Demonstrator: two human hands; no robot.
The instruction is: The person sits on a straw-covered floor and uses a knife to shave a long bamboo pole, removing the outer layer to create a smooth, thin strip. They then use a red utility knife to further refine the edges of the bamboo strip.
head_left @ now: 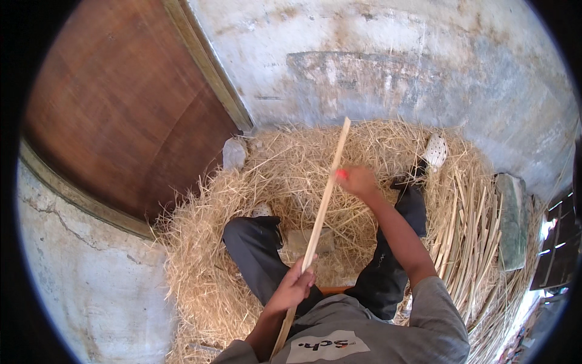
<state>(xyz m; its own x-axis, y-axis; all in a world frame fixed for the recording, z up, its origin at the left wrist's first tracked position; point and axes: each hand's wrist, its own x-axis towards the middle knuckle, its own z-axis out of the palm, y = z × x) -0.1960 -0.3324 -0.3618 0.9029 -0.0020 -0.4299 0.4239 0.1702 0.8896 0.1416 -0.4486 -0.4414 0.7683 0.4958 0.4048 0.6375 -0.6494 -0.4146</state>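
Note:
A long, flat, pale strip of bamboo or wood [322, 219] slants up and away from my lap, its far end pointed toward the wall. My left hand [293, 286] is closed round its lower part, near my body. Farther along, my right hand [360, 182] is at the strip's right side, its fingers closed on a small red thing [342, 175] against the strip. Blur and the fingers hide most of that red thing, so its kind does not show.
Thin shavings [200, 255] lie heaped round my legs. A bundle of pale strips [464, 236] lies on the right, beside a greenish block [511, 221]. A brown door panel [121, 103] is at the left, a weathered wall [388, 73] ahead. A pale stone [234, 154] sits near the door.

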